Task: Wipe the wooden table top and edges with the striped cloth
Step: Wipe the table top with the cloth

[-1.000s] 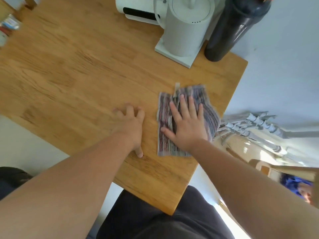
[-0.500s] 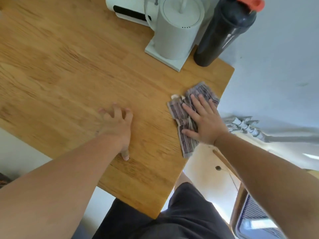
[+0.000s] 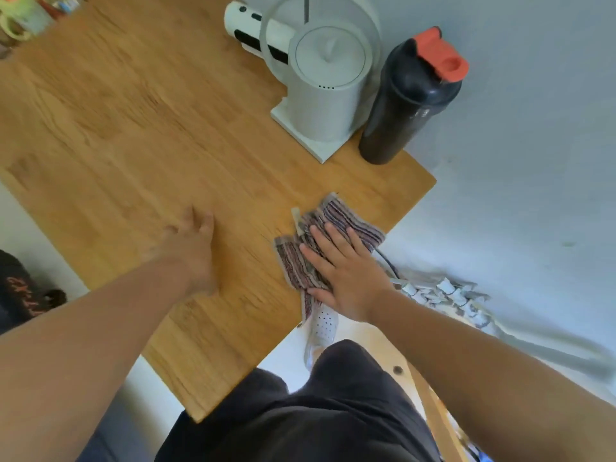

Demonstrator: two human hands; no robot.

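The right hand (image 3: pixel 346 278) presses flat, fingers straight, on the cloth (image 3: pixel 310 258) overhanging the table (image 3: pixel 133 128) edge, while the left hand (image 3: pixel 193 255) rests open on bare wood beside it.

Both forearms bare, reaching forward. Left hand (image 3: pixel 193 251): palm down on the worktop (image 3: pixel 133 128), fingers about straight, outline blurred. Right hand (image 3: pixel 346 278): palm down, fingers straight and slightly spread, thumb out to the left, pressing flat on the cloth (image 3: pixel 336 211) at the worktop's right edge.
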